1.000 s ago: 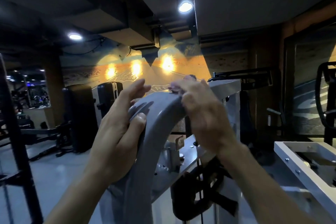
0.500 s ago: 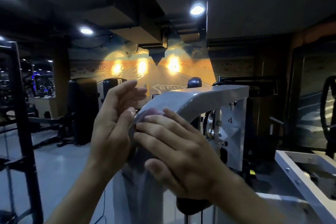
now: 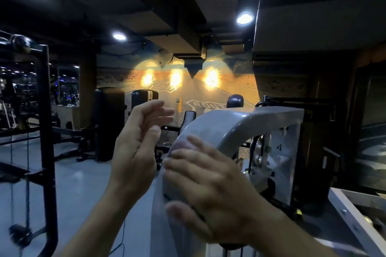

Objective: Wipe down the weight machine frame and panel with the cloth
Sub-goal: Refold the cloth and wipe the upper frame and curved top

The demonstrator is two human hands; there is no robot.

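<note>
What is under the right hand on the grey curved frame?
A purplish cloth peeks out past the fingers of the right hand, pressed flat to the grey curved frame. The hand covers the rest of the cloth.

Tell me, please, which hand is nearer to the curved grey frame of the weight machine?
The right hand: it lies flat against the curved grey frame, a purplish cloth under its fingers. The left hand is raised beside the frame, apart from it.

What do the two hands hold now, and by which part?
The right hand presses a purplish cloth flat against the grey curved frame; no grip shows. The left hand holds nothing.
</note>
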